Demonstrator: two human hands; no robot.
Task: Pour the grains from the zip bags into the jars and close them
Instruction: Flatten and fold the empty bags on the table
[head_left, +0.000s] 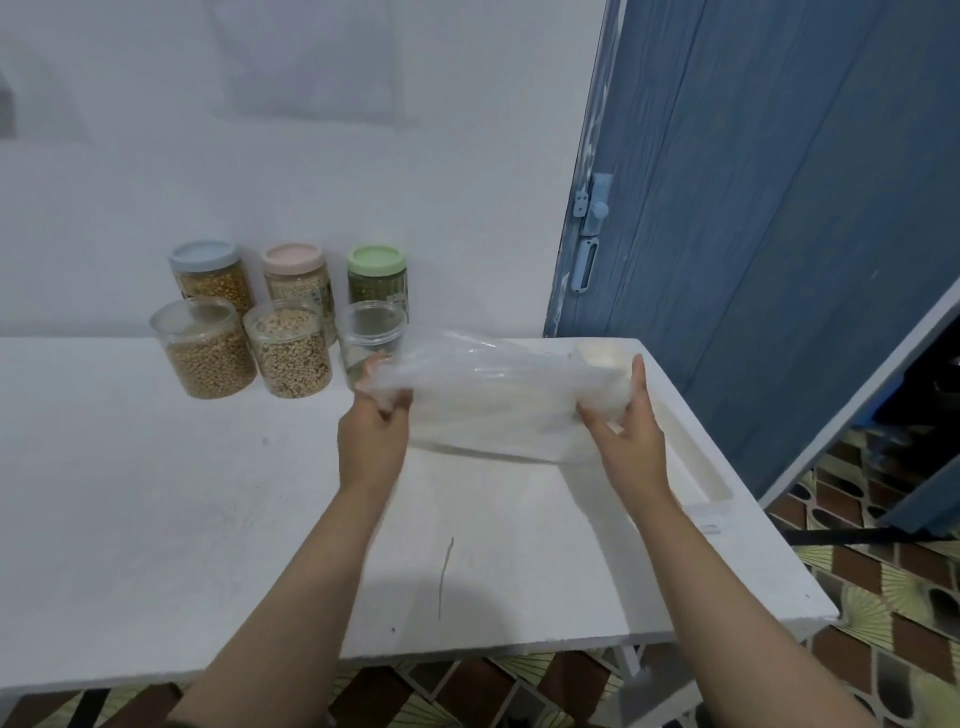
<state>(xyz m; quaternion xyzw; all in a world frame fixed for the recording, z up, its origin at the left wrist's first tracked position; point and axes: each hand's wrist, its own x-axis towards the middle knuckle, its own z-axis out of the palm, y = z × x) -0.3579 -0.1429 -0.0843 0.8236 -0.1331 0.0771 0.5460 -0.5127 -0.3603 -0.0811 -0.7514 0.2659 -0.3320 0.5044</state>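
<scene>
Clear plastic zip bag (498, 395) is hanging above the counter (156, 493) near its far right corner; left hand (376, 415) and right hand (626, 421) are pinching its ends. Pouring into the near-empty jar (370, 340) seems finished; next is probably closing the open jars.

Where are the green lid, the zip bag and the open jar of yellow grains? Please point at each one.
green lid (375, 259), head view, on its flat top.
zip bag (498, 395), head view, on the middle of the clear plastic.
open jar of yellow grains (208, 364), head view, on its front wall.
</scene>
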